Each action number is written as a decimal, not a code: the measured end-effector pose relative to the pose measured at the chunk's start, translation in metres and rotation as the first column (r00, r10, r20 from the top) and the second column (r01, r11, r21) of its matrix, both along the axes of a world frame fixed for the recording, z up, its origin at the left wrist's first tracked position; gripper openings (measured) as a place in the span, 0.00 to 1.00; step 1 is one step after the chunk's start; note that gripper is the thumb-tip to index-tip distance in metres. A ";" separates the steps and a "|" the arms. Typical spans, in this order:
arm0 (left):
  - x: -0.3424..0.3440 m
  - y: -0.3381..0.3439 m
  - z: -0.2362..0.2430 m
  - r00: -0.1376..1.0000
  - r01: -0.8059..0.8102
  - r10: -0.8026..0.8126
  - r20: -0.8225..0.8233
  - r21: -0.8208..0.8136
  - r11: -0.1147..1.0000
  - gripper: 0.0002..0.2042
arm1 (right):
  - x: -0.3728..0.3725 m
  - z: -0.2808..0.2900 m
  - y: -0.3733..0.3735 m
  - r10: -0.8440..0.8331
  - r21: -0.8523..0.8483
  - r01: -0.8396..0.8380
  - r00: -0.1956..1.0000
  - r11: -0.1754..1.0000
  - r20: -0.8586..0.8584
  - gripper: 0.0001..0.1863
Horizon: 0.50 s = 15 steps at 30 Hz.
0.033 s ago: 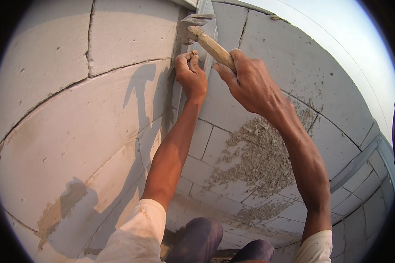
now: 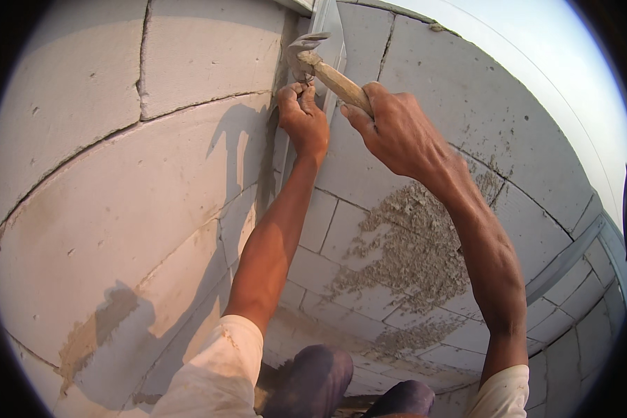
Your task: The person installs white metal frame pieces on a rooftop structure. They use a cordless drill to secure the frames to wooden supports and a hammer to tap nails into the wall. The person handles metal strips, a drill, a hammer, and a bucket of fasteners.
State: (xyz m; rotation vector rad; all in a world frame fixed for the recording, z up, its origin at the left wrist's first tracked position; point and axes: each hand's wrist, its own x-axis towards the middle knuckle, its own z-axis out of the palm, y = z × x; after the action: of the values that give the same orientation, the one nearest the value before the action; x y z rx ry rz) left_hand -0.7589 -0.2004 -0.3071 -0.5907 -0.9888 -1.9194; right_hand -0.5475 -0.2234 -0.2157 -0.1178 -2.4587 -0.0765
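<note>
grey metal strip [image 2: 336, 43] stands where two block walls [image 2: 153, 167] meet. the right hand [image 2: 405, 136] grips the hammer [image 2: 341, 85] by its handle, its head just above the left hand [image 2: 304, 120], whose fingertips are pinched together; what they hold is too small to tell.

A head-worn fisheye faces nearby block walls [image 2: 167, 167].

A grey block wall [image 2: 446, 83] bore rough mortar [image 2: 411, 244]; beside it stood a sunlit wall [image 2: 118, 181], above it pale sky [image 2: 557, 49].
</note>
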 end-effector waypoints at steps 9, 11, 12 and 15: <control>0.001 0.002 0.003 0.998 -0.009 0.014 -0.065 0.079 0.997 0.01 | 0.008 -0.002 -0.009 0.129 0.052 -0.125 0.989 0.991 -0.078 0.20; 0.001 0.002 0.002 0.998 -0.034 0.037 -0.046 0.064 0.997 0.01 | -0.003 -0.004 0.001 0.055 0.108 -0.049 0.997 0.993 -0.049 0.20; 0.000 0.003 0.001 0.998 -0.053 0.054 -0.032 0.053 0.997 0.01 | -0.006 -0.002 0.003 0.008 0.087 -0.007 1.000 0.996 -0.008 0.20; -0.005 0.006 -0.001 0.997 -0.062 0.064 -0.046 0.057 0.996 0.00 | -0.008 0.003 -0.002 -0.045 0.051 0.043 0.998 0.998 0.033 0.19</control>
State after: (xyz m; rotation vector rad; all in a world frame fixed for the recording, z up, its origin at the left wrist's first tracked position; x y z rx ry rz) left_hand -0.7635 -0.1945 -0.3082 -0.5641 -0.9112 -1.8626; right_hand -0.5551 -0.2254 -0.2130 -0.1501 -2.4864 -0.1604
